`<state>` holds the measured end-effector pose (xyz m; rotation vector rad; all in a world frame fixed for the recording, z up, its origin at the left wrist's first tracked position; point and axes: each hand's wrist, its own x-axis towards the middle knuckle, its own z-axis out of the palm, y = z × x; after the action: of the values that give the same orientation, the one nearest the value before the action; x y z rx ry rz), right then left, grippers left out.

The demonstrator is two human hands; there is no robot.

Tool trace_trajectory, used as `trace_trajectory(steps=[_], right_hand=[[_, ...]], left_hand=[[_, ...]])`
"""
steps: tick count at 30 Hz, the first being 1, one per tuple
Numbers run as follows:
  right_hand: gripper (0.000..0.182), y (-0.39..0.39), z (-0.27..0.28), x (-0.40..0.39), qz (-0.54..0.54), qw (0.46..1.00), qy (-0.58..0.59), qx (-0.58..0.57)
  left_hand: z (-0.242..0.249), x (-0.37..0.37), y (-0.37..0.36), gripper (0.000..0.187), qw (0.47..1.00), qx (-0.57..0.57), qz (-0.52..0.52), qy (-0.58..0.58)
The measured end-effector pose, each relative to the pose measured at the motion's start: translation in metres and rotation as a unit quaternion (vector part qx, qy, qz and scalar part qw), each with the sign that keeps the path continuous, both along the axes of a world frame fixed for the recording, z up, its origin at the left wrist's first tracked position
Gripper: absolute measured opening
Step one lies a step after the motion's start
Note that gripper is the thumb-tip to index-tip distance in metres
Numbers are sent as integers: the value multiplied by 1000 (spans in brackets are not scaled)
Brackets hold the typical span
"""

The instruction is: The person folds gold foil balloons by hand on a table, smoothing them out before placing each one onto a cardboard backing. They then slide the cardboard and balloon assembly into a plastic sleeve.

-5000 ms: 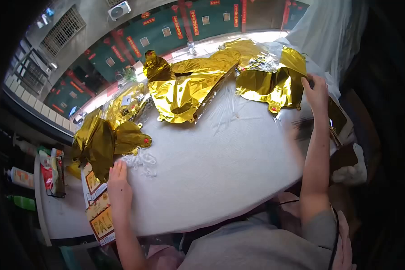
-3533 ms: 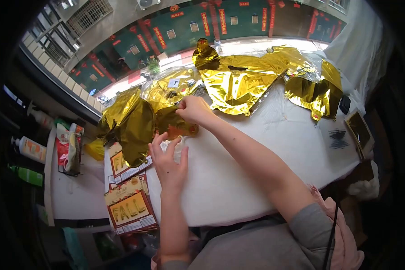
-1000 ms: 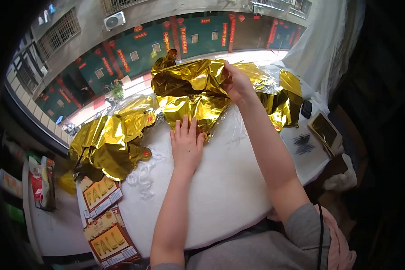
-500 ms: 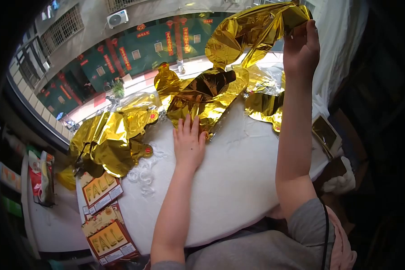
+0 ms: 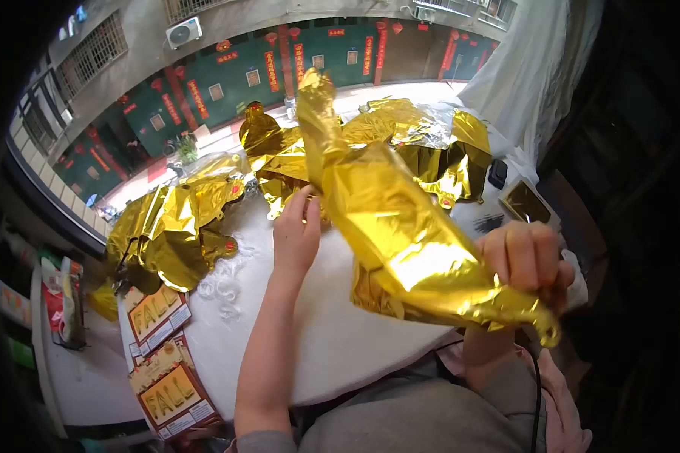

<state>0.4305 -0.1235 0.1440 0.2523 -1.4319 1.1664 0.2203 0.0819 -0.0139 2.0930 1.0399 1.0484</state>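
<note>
A large gold foil piece stretches diagonally over the white table. At its lower right end my right hand is closed round the foil, near a narrow tip with a small hole. My left hand is by the foil's left edge, fingers bent and close together; whether they pinch any foil is hidden. Behind lie more flat gold foil pieces, one at the centre back and one at the right back. Another crumpled gold foil pile rests at the left.
The white table carries "FALL" packets at its lower left and clear curled strips. A small black object and a framed box sit at the right. A window lies beyond, with a white curtain beside it.
My right hand has come down and towards my body with the gold foil, which now spans the table's middle. My left hand has lifted from flat, its fingers now bent.
</note>
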Motion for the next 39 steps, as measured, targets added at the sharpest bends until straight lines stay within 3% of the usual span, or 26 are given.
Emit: trace_trajectory(steps=[1,2,3,5,6,7,9,10,11,13,14,16,18,19,21,23,25,26,28,32,35,37,39], right_hand=[[25,1,-10,12,67,993,-90,27],[25,-6,-26,13,105,989,-99,-9],[24,-17,-43,10,144,983,-108,-44],[23,-38,-67,10,137,972,-145,-124],[20,-41,-71,15,142,959,-197,-147],[20,-45,-71,22,142,959,-196,-150],[10,-53,-65,32,-25,918,-382,-105],[9,-59,-67,34,-62,910,-391,-121],[9,-64,-64,35,-59,911,-389,-125],[14,-71,-50,35,-185,875,-418,-160],[18,-72,-47,35,-245,863,-423,-127],[18,-81,-36,37,-300,845,-424,-125],[22,-86,-36,35,-413,812,-401,-97],[22,-89,-33,26,-412,812,-401,-99],[19,-95,-16,3,-522,759,-389,13],[20,-94,-4,-8,-480,755,-413,169],[24,-109,8,-38,-501,736,-407,205],[24,-104,10,-48,-499,738,-408,198],[37,-90,11,-62,-572,695,-292,324],[40,-84,6,-65,-582,703,-267,309],[29,-85,-6,-63,-590,736,-173,283],[29,-109,-25,-45,-610,679,-338,230],[31,-60,-20,-34,-578,701,-307,282]], left_hand=[[-2,-1,0,38,979,-186,-73,-40],[-23,2,0,38,943,-250,-124,-182],[5,-20,1,58,764,-505,-306,-259],[36,-25,-7,90,669,-657,-292,-187],[32,-25,-18,116,702,-620,-300,-182],[32,-30,-28,120,711,-595,-315,-204],[30,-45,-30,122,666,-602,-360,-253],[28,-53,-29,120,663,-589,-385,-254],[28,-65,-32,112,705,-555,-380,-227],[54,-82,-53,95,811,-481,-308,-125],[59,-90,-66,95,811,-483,-305,-123],[62,-108,-97,87,927,-301,-217,60],[64,-120,-129,82,936,-265,-194,125],[62,-125,-143,81,937,-251,-192,150],[51,-134,-168,79,944,-234,-183,142],[43,-140,-185,78,950,-218,-178,134],[40,-144,-197,77,962,-114,-152,194],[45,-140,-206,72,966,-162,-116,163],[42,-144,-211,70,970,-142,-106,166],[46,-151,-216,66,977,-115,-46,176],[49,-159,-213,66,975,-83,-37,201],[53,-167,-208,67,978,-45,-39,201],[54,-176,-208,69,986,-112,25,119]])
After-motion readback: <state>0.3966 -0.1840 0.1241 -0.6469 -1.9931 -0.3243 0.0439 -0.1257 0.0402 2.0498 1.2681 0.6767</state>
